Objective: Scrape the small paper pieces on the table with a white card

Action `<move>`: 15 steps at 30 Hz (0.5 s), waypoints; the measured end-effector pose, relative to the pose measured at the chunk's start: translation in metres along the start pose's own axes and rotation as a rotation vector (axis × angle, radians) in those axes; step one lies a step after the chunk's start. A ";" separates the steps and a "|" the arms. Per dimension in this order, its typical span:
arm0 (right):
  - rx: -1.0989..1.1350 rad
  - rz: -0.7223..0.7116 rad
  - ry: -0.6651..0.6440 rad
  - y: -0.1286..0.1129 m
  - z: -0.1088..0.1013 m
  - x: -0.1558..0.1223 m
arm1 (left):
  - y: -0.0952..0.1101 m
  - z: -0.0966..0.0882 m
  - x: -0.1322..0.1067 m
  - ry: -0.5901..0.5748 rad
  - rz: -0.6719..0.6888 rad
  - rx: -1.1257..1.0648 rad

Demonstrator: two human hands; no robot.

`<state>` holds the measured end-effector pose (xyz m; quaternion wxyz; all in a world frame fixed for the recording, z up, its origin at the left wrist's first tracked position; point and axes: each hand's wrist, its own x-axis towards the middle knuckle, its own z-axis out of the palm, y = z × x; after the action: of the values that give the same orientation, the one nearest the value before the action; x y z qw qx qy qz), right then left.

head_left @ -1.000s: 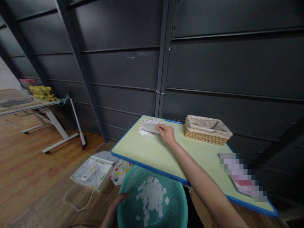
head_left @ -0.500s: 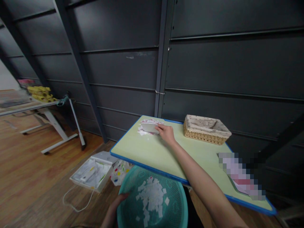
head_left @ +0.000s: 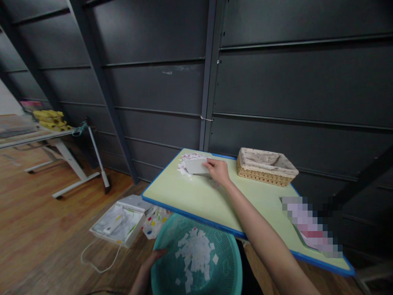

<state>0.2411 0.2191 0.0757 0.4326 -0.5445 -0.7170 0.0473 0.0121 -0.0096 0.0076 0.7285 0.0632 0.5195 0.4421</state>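
The blue-edged, pale green tabletop (head_left: 184,190) is largest. Below its near edge sits a teal plastic basket (head_left: 231,250), its left rim gripped by the left hand (head_left: 157,256). A cloth-lined wicker basket (head_left: 264,176) stands along the far edge. The right hand (head_left: 218,170) pinches a white card (head_left: 196,166) beside paper scraps (head_left: 182,168) at the far left corner; smaller white pieces (head_left: 196,250) lie inside the teal plastic basket.
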 end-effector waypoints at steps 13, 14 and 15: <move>0.006 0.041 -0.034 0.010 -0.009 0.004 | 0.000 0.002 -0.002 -0.003 -0.015 -0.032; 0.006 0.048 -0.025 0.011 -0.010 0.004 | 0.000 0.001 -0.001 -0.002 -0.024 -0.037; 0.009 0.057 -0.015 0.012 -0.011 0.004 | 0.000 0.001 -0.001 -0.003 -0.031 -0.037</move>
<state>0.2573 0.2226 0.0785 0.4283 -0.5624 -0.7042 0.0670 0.0128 -0.0100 0.0084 0.7370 0.0426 0.5112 0.4402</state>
